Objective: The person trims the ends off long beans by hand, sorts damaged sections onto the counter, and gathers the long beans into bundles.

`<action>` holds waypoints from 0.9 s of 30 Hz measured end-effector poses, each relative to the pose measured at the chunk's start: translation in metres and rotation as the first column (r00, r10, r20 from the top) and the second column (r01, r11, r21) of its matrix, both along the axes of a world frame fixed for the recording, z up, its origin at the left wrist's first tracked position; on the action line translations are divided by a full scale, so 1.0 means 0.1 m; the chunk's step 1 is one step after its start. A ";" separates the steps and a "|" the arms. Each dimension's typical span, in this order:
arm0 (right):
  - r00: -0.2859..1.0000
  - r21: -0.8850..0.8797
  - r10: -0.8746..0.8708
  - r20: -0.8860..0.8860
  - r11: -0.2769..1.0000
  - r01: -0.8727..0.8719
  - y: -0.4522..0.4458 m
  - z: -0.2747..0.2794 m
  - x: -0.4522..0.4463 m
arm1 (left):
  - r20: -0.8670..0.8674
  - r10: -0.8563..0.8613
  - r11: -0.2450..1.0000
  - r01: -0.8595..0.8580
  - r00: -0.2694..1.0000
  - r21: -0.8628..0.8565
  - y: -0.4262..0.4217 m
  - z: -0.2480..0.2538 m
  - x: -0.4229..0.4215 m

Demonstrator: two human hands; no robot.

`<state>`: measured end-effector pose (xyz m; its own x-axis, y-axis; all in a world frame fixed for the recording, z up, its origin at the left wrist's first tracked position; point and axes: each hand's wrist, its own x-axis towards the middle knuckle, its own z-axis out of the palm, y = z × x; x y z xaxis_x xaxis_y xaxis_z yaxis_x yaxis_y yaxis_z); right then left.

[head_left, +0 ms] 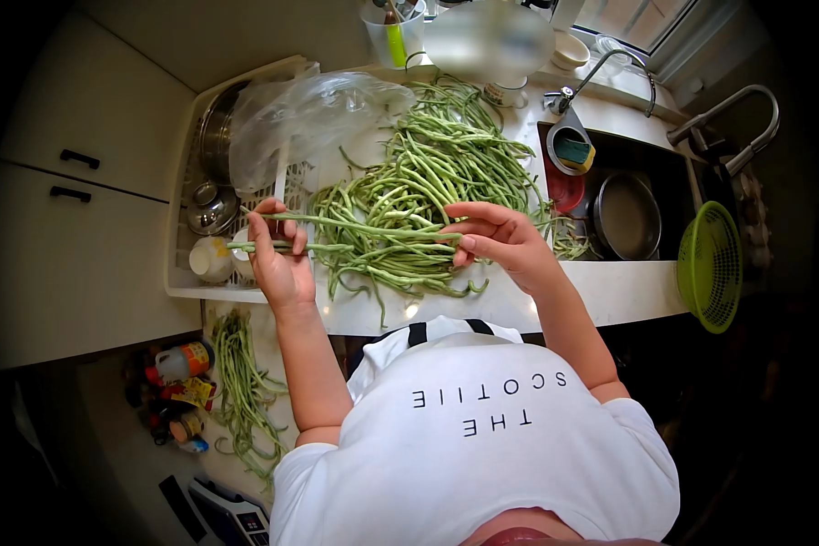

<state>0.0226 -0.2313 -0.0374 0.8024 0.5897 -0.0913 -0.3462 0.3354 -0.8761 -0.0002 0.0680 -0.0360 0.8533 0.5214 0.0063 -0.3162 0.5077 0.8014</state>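
One long green bean (373,226) crosses the middle of the frame, clamped between the thumb and fingers of the left hand (280,250), which also grips some shorter bean lengths (328,247). Thumb and fingertips of the right hand (500,241) close on its other end, the forefinger lifted apart. Behind both hands, a bean pile (428,173) fills the centre. Outward lie a plastic bag (314,118) upper left, a sink (678,173) upper right, a green colander (712,264) far right and another bean heap (244,391) lower left.

White counter (601,287), heaped long beans (428,173), dish rack (218,294)
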 end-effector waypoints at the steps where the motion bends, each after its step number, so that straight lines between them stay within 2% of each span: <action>1: 0.996 -0.067 -0.089 0.000 0.994 0.088 0.05 0.08 -0.03 | 0.098 -0.129 0.989 0.135 0.987 -0.056 0.10 -0.06 -0.02; 2: 0.997 -0.061 -0.083 0.000 0.995 0.083 0.05 0.03 -0.05 | 0.097 -0.124 0.990 0.129 0.988 -0.051 0.10 -0.08 -0.03; 4: 0.898 -0.385 -0.116 0.424 0.875 0.295 0.02 -0.09 -0.05 | 0.045 -0.077 0.985 0.083 0.996 -0.150 0.02 0.02 -0.02; 5: 0.876 -0.354 -0.174 0.451 0.866 0.354 0.03 -0.12 -0.06 | 0.171 -0.204 0.960 0.232 0.964 -0.160 0.10 -0.07 -0.02; 10: 0.853 -0.392 -0.198 0.482 0.822 0.413 0.00 -0.20 -0.09 | 0.387 -0.333 0.846 0.453 0.860 -0.280 0.05 -0.06 -0.04; 13: 0.828 -0.378 -0.212 0.520 0.812 0.445 0.00 -0.20 -0.10 | 0.415 -0.349 0.841 0.476 0.840 -0.255 -0.01 -0.01 -0.04; 16: 0.835 -0.382 -0.224 0.503 0.809 0.447 0.00 -0.23 -0.13 | 0.332 -0.313 0.866 0.411 0.890 -0.285 -0.04 0.05 -0.06; 18: 0.865 -0.409 -0.171 0.471 0.827 0.386 -0.01 -0.26 -0.13 | 0.478 -0.384 0.796 0.546 0.790 -0.263 0.01 0.01 -0.04; 19: 0.890 -0.436 -0.117 0.441 0.839 0.326 -0.04 -0.28 -0.13 | 0.396 -0.284 0.855 0.418 0.873 -0.308 -0.02 0.07 -0.06; 22: 0.897 -0.472 -0.062 0.437 0.834 0.287 0.02 -0.31 -0.16 | 0.486 -0.295 0.828 0.474 0.823 -0.299 0.11 0.05 -0.04; 23: 0.888 -0.453 -0.080 0.454 0.837 0.307 0.04 -0.35 -0.15 | 0.393 -0.173 0.877 0.323 0.903 -0.355 0.10 0.06 -0.07; 24: 0.887 -0.456 -0.081 0.454 0.834 0.310 0.02 -0.40 -0.14 | 0.393 -0.176 0.875 0.327 0.902 -0.359 0.15 0.06 -0.09; 26: 0.885 -0.557 -0.086 0.457 0.748 0.360 -0.03 -0.50 -0.10 | 0.429 -0.129 0.904 0.284 0.894 -0.319 0.32 0.07 -0.12; 27: 0.917 -0.575 -0.109 0.384 0.749 0.330 -0.06 -0.53 -0.08 | 0.386 -0.098 0.921 0.230 0.918 -0.315 0.35 0.13 -0.13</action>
